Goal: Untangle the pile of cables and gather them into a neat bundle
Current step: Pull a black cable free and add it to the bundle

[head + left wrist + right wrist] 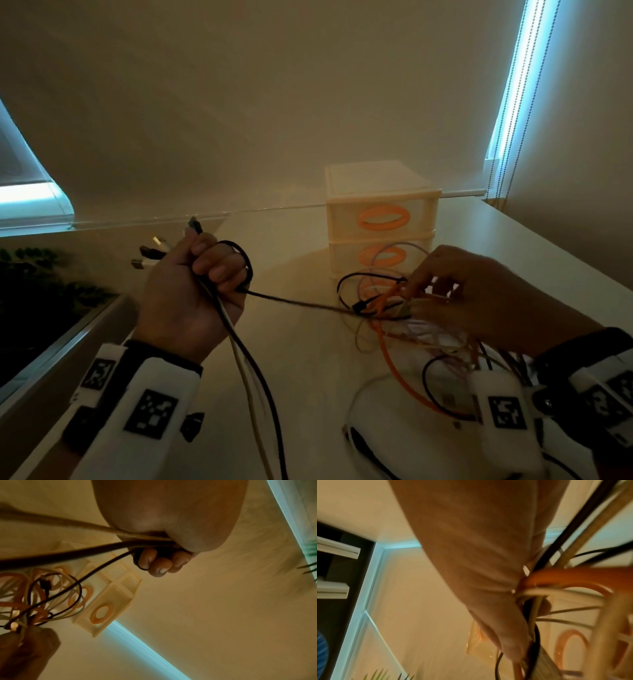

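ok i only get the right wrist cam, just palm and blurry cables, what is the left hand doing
Observer: The left hand grips several cables in a fist, plug ends sticking out above it.
Operator: is anything linking it to the tangle
Observer: One black cable runs from that fist across to the tangle pinched by the right hand.
Operator: whats behind the tangle
Observer: A cream drawer unit with orange handles, standing on the table.

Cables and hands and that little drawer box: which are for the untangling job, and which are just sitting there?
For the job:
left hand
right hand
gathered cables
tangled pile

Just there:
drawer box
plant
table
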Demonstrator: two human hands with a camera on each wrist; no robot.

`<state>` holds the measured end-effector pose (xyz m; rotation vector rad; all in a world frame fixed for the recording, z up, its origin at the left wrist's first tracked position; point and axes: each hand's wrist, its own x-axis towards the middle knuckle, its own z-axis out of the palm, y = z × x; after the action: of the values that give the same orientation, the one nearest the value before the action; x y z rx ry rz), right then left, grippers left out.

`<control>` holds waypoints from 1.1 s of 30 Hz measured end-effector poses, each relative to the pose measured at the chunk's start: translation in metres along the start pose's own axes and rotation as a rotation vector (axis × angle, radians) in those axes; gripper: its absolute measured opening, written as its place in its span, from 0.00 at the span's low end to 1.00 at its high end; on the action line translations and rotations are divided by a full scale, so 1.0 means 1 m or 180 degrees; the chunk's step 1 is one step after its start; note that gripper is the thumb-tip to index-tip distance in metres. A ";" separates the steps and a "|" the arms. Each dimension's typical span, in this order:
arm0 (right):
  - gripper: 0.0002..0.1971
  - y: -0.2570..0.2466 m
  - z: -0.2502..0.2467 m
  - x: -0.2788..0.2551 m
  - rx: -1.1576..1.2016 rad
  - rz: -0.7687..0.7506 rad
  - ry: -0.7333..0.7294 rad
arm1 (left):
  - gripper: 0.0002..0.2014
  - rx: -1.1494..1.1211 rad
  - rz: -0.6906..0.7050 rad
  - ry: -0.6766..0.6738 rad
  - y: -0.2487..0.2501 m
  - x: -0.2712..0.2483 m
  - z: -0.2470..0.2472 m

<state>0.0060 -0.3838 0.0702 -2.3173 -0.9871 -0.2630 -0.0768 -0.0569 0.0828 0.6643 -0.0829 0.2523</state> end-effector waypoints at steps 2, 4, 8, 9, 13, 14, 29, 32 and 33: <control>0.07 0.006 -0.008 0.001 -0.0049 0.0203 0.0436 | 0.23 -0.0113 0.0043 0.0032 0.006 0.001 -0.003; 0.05 0.012 -0.016 0.002 -0.0199 0.0386 0.0807 | 0.23 -0.0188 0.0134 0.0108 0.013 0.001 -0.006; 0.01 0.016 -0.020 0.002 -0.0191 0.0846 0.1440 | 0.24 -0.0252 0.0330 0.0242 0.022 0.002 -0.008; 0.01 0.017 -0.020 0.001 -0.0243 0.0939 0.1508 | 0.24 -0.0301 0.0341 0.0268 0.023 0.002 -0.008; 0.01 0.013 -0.015 0.003 -0.0488 0.0873 0.1258 | 0.26 -0.0096 0.0323 0.0339 0.014 0.002 -0.006; 0.02 0.010 -0.012 0.003 -0.0503 0.0767 0.1084 | 0.25 0.0000 0.0249 0.0339 0.008 0.002 -0.003; 0.14 -0.013 0.026 0.005 0.0127 0.0421 -0.0225 | 0.21 0.0212 -0.0445 -0.0068 -0.030 -0.012 0.020; 0.21 -0.018 0.026 0.004 0.0331 0.0534 -0.0291 | 0.21 0.0199 -0.0453 -0.0056 -0.027 -0.011 0.018; 0.23 -0.017 0.027 0.006 0.0419 0.0573 -0.0180 | 0.21 0.0194 -0.0470 -0.0044 -0.026 -0.011 0.018</control>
<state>-0.0032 -0.3548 0.0583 -2.2848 -0.7911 -0.0580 -0.0804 -0.0900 0.0796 0.7293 -0.0392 0.1086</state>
